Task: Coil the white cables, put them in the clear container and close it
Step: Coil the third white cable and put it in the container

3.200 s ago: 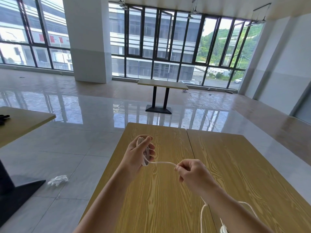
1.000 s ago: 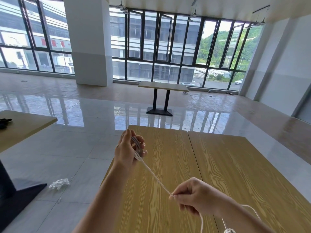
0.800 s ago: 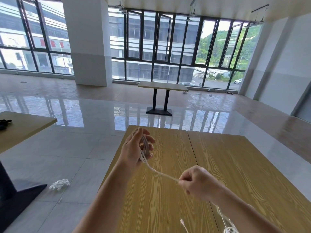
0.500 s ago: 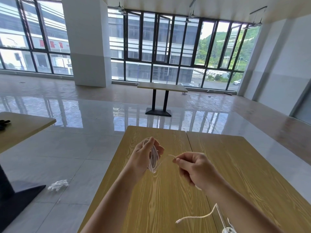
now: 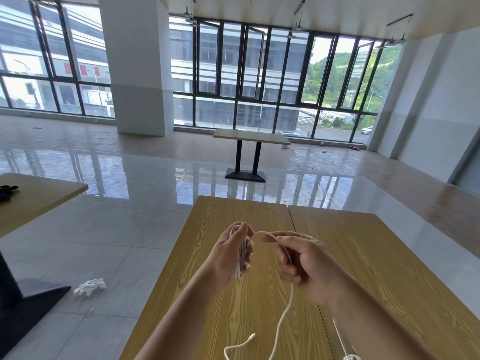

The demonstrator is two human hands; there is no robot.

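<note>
My left hand [image 5: 230, 252] grips a small coil of white cable [image 5: 242, 255] above the wooden table [image 5: 389, 268]; loops hang between its fingers. A short arc of cable runs from that coil to my right hand [image 5: 302, 258], which pinches it close beside the left. Below the right hand the loose tail [image 5: 281, 320] hangs down and curls near the bottom edge, its free end at about mid-frame. A corner of the clear container [image 5: 342, 339] shows at the bottom, mostly hidden behind my right forearm, with another white cable end [image 5: 351, 357] beside it.
Two wooden tabletops meet at a seam [image 5: 294, 224]. Another table [image 5: 39, 196] stands to the left with a dark object on it. A far table [image 5: 250, 137] sits by the windows. A white crumpled item [image 5: 89, 286] lies on the tiled floor.
My right hand has come in close to the left, laying more cable onto the coil. The tail has grown shorter, and its free end now hangs in view.
</note>
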